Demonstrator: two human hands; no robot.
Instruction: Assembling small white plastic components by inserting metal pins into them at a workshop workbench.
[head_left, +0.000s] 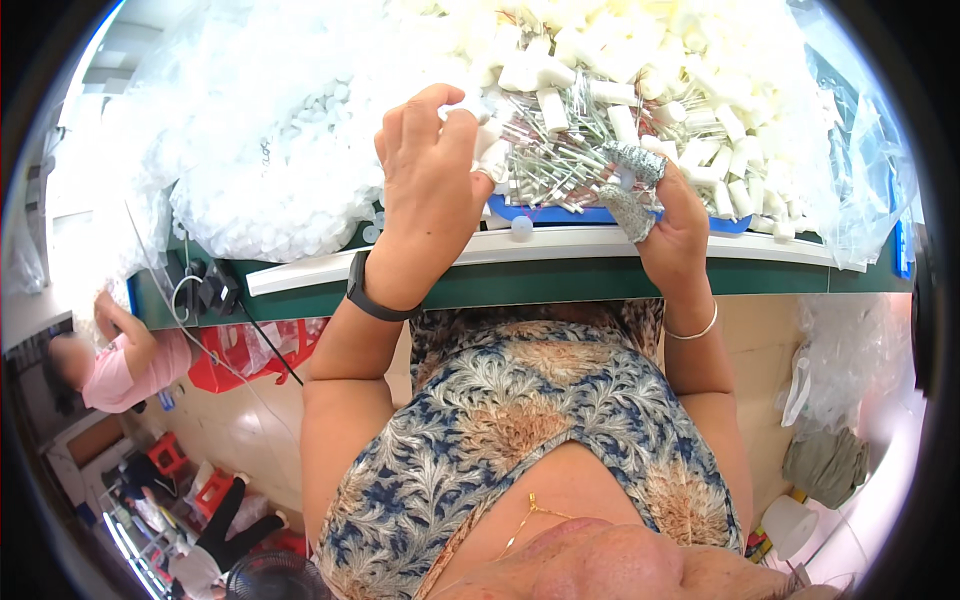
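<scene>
My left hand (pixel 428 185) is curled over the near edge of the heap, thumb and fingers closing toward small white pieces (pixel 492 160). What it grips, if anything, is hidden. My right hand (pixel 678 222) has silvery-grey wrappings (pixel 636 158) on its fingertips, which come together around a small pale spot that I cannot identify. Between my hands lies a pile of thin metallic rods with wire-like ends (pixel 555 155), resting in a blue tray (pixel 590 215). White hollow cylinders (pixel 740 195) are heaped behind and to the right of the rods.
Translucent white caps (pixel 290 215) are mounded at the left. A white rail (pixel 560 243) runs along the green table's front edge. Clear plastic bags (pixel 850 160) hang at the right. Black plugs and cables (pixel 215 288) sit at the left. A person in pink (pixel 130 360) works farther left.
</scene>
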